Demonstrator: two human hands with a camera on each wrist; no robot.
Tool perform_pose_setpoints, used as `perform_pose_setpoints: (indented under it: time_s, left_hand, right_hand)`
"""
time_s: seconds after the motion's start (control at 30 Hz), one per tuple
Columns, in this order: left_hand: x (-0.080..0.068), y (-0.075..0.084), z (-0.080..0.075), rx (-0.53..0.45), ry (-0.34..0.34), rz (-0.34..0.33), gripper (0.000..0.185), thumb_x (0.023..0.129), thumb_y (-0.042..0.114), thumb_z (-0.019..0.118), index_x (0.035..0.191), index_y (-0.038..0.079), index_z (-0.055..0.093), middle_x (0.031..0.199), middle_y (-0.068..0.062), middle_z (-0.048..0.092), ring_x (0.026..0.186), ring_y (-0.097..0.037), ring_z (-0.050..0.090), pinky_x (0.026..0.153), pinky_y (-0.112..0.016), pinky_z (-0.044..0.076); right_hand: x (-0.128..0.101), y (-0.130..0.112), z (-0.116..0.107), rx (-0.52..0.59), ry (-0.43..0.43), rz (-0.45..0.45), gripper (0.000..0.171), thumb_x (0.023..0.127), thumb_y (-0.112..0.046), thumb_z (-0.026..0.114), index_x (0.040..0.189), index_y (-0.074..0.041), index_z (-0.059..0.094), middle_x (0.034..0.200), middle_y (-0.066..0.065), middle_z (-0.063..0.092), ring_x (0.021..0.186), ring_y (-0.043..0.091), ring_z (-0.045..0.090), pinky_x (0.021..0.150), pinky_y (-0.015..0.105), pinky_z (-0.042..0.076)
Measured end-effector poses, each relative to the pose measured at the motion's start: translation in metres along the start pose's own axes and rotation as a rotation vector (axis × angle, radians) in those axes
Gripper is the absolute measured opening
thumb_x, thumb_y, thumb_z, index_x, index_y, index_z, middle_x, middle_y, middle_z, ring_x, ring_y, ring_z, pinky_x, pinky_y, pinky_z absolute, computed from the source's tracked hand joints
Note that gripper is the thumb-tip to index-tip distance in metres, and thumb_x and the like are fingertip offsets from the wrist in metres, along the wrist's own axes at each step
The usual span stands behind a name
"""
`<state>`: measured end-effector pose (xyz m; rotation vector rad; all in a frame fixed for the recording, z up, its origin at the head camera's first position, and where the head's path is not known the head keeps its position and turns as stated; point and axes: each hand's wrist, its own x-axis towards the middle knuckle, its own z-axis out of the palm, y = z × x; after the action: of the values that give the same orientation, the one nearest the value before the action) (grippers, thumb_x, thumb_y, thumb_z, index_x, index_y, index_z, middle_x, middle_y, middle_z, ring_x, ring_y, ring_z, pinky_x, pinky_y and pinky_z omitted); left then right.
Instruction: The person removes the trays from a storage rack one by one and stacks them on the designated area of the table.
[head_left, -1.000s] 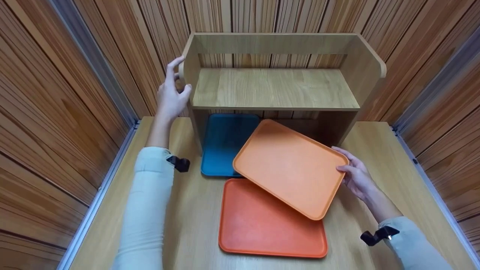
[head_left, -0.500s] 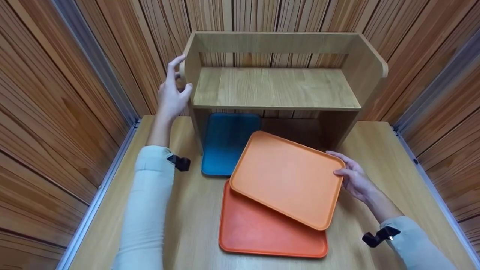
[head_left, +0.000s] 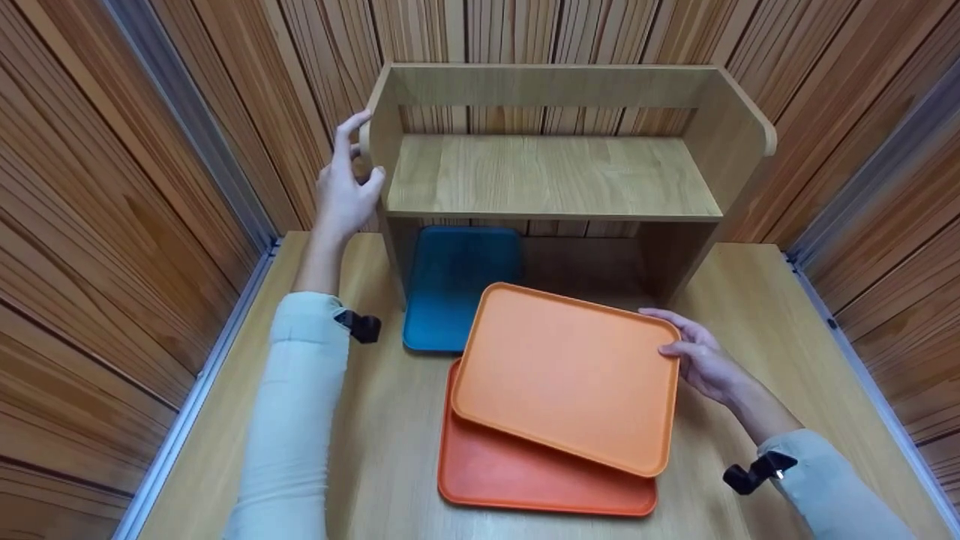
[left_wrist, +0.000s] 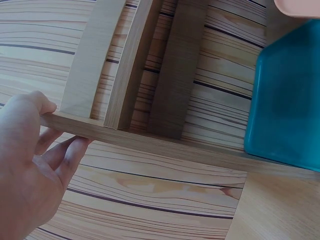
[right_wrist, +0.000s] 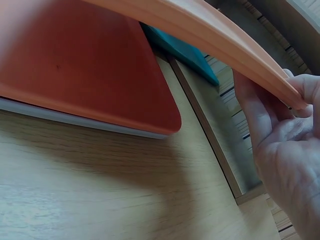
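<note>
My right hand (head_left: 705, 358) pinches a light orange tray (head_left: 570, 375) by its far right corner, thumb on top and fingers beneath. The tray is tilted and turned, held above a red-orange tray (head_left: 525, 480) lying on the table, and covers much of it. In the right wrist view a gap shows between the raised orange tray (right_wrist: 210, 30) and the red-orange tray (right_wrist: 100, 75). My left hand (head_left: 346, 187) grips the left side panel of a wooden shelf (head_left: 555, 176); the left wrist view shows thumb and fingers on either side of the panel (left_wrist: 165, 145).
A teal tray (head_left: 442, 300) lies at the left of the shelf's lower level, its front end sticking out onto the table (head_left: 390, 450). Wood-plank walls (head_left: 90, 225) with metal edging enclose the table at the back and both sides.
The orange tray has moved toward me and slightly left, turning squarer over the red-orange tray and uncovering more of the teal one. My right hand went with it; my left hand stayed on the shelf.
</note>
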<state>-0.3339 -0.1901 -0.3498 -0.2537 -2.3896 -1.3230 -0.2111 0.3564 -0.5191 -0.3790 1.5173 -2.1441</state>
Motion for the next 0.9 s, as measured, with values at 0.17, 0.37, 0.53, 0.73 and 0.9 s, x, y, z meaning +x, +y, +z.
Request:
perform_pose_setpoints:
  time_s: [0.17, 0.37, 0.53, 0.73, 0.9]
  left_hand:
    - [0.0, 0.0, 0.0, -0.008, -0.008, -0.007, 0.07, 0.113, 0.013, 0.057, 0.173, 0.038, 0.032, 0.173, -0.019, 0.053, 0.14, -0.04, 0.071, 0.085, -0.039, 0.06]
    - [0.0, 0.001, 0.0, -0.022, -0.008, -0.003, 0.07, 0.113, 0.012, 0.057, 0.173, 0.038, 0.032, 0.174, -0.02, 0.052, 0.15, -0.042, 0.064, 0.087, -0.038, 0.062]
    - [0.001, -0.001, -0.001, -0.017, -0.001, 0.021, 0.07, 0.112, 0.011, 0.057, 0.173, 0.036, 0.034, 0.173, -0.019, 0.053, 0.145, -0.039, 0.068, 0.066, -0.021, 0.049]
    - [0.0, -0.002, 0.0, -0.011, 0.006, 0.047, 0.069, 0.111, 0.01, 0.057, 0.172, 0.033, 0.035, 0.171, -0.019, 0.056, 0.126, -0.036, 0.076, 0.06, -0.02, 0.04]
    - [0.0, -0.001, 0.0, -0.018, -0.001, 0.028, 0.07, 0.112, 0.01, 0.057, 0.173, 0.036, 0.034, 0.172, -0.018, 0.054, 0.137, -0.037, 0.071, 0.065, -0.023, 0.046]
  right_hand:
    - [0.001, -0.001, 0.002, -0.007, -0.038, 0.01, 0.06, 0.112, 0.013, 0.041, 0.152, -0.024, 0.066, 0.14, 0.002, 0.079, 0.123, 0.02, 0.083, 0.099, 0.034, 0.067]
    - [0.002, 0.003, 0.002, -0.003, -0.102, 0.003, 0.061, 0.112, 0.014, 0.039, 0.155, -0.022, 0.065, 0.142, 0.003, 0.077, 0.124, 0.021, 0.082, 0.099, 0.034, 0.067]
    - [0.002, 0.013, 0.001, 0.011, -0.126, -0.007, 0.066, 0.109, 0.018, 0.036, 0.154, -0.021, 0.066, 0.137, 0.005, 0.078, 0.119, 0.021, 0.083, 0.097, 0.034, 0.068]
    - [0.0, 0.018, 0.0, 0.021, -0.144, 0.051, 0.063, 0.111, 0.015, 0.037, 0.154, -0.023, 0.064, 0.141, 0.003, 0.077, 0.125, 0.02, 0.082, 0.101, 0.034, 0.067]
    - [0.0, 0.025, 0.0, 0.0, -0.15, 0.071, 0.062, 0.111, 0.014, 0.039, 0.155, -0.023, 0.064, 0.141, 0.003, 0.077, 0.125, 0.019, 0.081, 0.102, 0.034, 0.066]
